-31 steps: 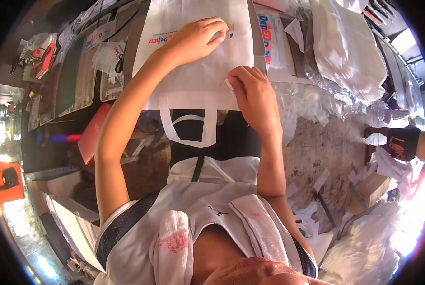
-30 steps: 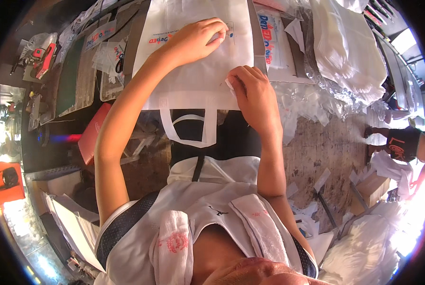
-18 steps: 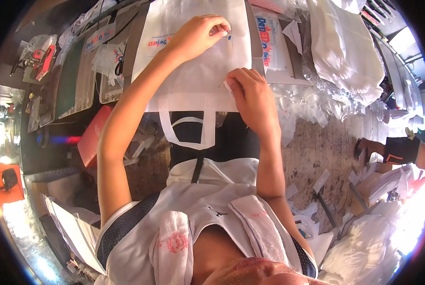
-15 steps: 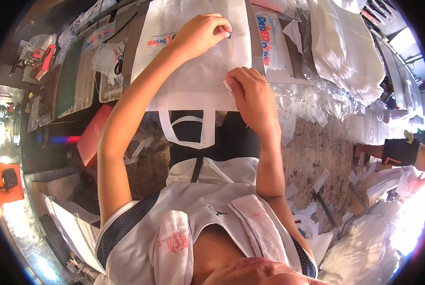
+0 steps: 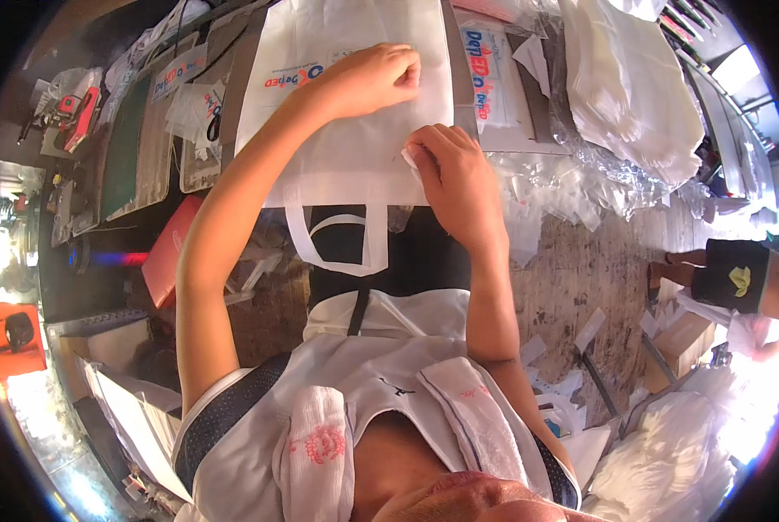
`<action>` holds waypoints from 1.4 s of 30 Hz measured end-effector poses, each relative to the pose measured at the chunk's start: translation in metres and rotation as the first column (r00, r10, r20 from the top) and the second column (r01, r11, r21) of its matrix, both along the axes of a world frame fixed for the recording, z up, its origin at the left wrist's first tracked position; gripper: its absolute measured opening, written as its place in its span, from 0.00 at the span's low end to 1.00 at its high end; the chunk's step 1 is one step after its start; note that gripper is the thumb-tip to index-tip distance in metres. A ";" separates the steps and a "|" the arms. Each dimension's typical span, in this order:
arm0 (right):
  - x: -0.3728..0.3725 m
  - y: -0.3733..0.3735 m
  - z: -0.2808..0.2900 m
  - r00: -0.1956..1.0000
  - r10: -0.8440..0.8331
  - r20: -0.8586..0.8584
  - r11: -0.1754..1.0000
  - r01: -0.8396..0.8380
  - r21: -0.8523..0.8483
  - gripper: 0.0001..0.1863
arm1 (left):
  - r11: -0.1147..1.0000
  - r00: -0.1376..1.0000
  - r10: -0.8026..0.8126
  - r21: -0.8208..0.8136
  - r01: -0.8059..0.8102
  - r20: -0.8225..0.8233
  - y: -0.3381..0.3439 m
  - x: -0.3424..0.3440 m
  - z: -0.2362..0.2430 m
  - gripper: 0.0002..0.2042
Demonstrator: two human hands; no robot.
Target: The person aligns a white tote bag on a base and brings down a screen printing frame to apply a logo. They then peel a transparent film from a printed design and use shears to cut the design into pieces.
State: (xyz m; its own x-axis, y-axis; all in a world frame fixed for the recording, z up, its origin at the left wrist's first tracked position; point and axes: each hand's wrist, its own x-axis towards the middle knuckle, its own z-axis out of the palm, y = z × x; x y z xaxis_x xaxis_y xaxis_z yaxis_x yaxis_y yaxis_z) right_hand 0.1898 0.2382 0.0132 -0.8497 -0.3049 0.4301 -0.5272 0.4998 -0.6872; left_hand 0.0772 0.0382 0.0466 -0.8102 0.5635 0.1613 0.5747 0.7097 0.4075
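A white fabric tote bag [image 5: 354,165] lies flat in front of me. Print in red and blue runs across its middle, and its looped handle [image 5: 376,239] hangs over the near edge toward my lap. My left hand [image 5: 376,80] rests over the print with its fingers curled closed; whether anything is pinched in them is hidden. By the bag's near right corner, my right hand [image 5: 454,165] is closed around a small white wad [image 5: 412,158], perhaps cloth or paper.
A printed sheet [image 5: 487,74] lies right of the bag, then a tall stack of white bags [image 5: 628,96] on crumpled clear plastic [image 5: 563,187]. At left are boards [image 5: 146,139], scissors [image 5: 214,126] and a red box [image 5: 170,248]. Another person [image 5: 728,274] is at far right.
My left hand has slid slightly nearer to me over the print. My right hand stays by the bag's corner. The person at far right has shifted position.
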 end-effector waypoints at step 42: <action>0.002 -0.003 0.005 1.000 0.008 0.023 1.000 -0.009 0.025 0.04 | 0.976 0.925 0.220 0.062 -0.211 -0.308 -0.057 0.014 -0.026 0.16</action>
